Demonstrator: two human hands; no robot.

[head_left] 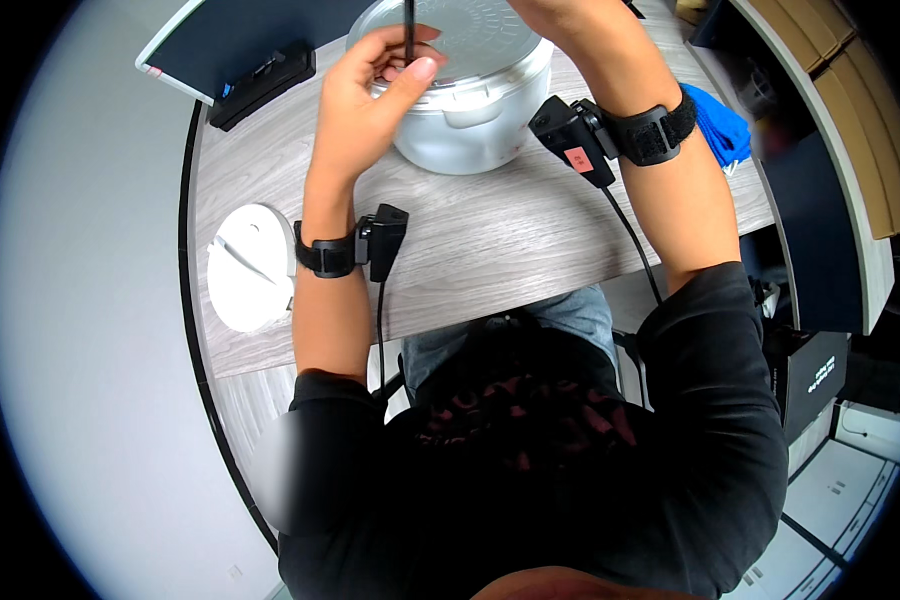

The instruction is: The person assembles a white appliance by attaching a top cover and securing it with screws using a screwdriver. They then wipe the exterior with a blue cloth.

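A silver, round lidded pot [470, 140] stands at the far side of the table, with a ridged pattern on its lid [480, 40] and a pale clip or handle at the front rim. Over the lid's left front edge, my left hand [380, 95] curls its fingers and thumb around a thin, upright black rod [409, 30]. The rod's upper end runs out of the picture. My right hand [545, 12] reaches past the top edge beyond the pot's right side; only its base shows, so its fingers are hidden.
To the left lies a white round object [250, 265]; behind it stands a screen [250, 45] with a black box [262, 88] before it. Blue cloth [718, 128] lies right of my right forearm, beside a dark shelf [820, 200] with cardboard boxes [870, 140]. Cables hang from both wrist devices.
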